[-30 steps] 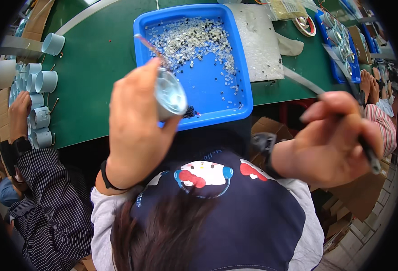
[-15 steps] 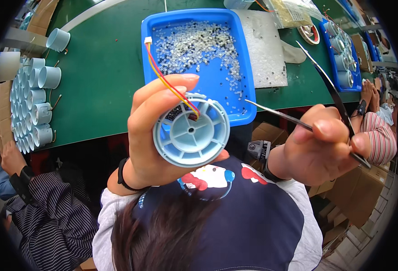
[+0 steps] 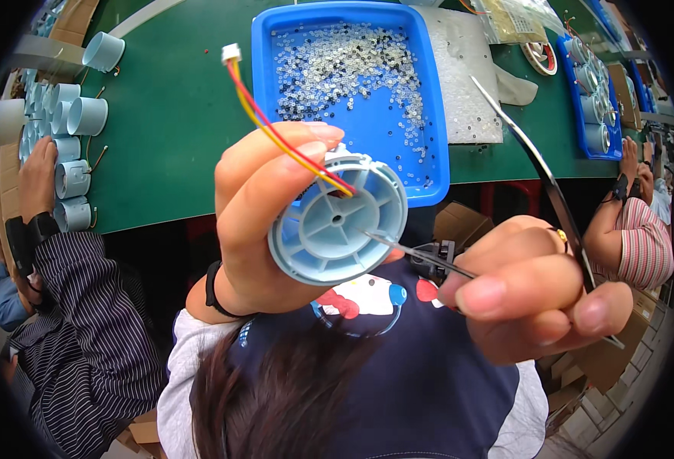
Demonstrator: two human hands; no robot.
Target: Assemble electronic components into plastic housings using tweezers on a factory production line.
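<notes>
Left hand [image 3: 249,218] wraps snugly round the pale-blue housing [image 3: 341,222], held up by the blue tray's [image 3: 438,153] near edge! Right hand [image 3: 532,294] pinches a slim metal tool [image 3: 425,256], point over the housing's face, contact unclear, a curved metal strip [image 3: 545,172] crossing those fingers

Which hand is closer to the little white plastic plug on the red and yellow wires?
Left. The left hand, holding the round pale-blue plastic part, is below the plug in the picture; the right hand is farther down, to the right.
</notes>
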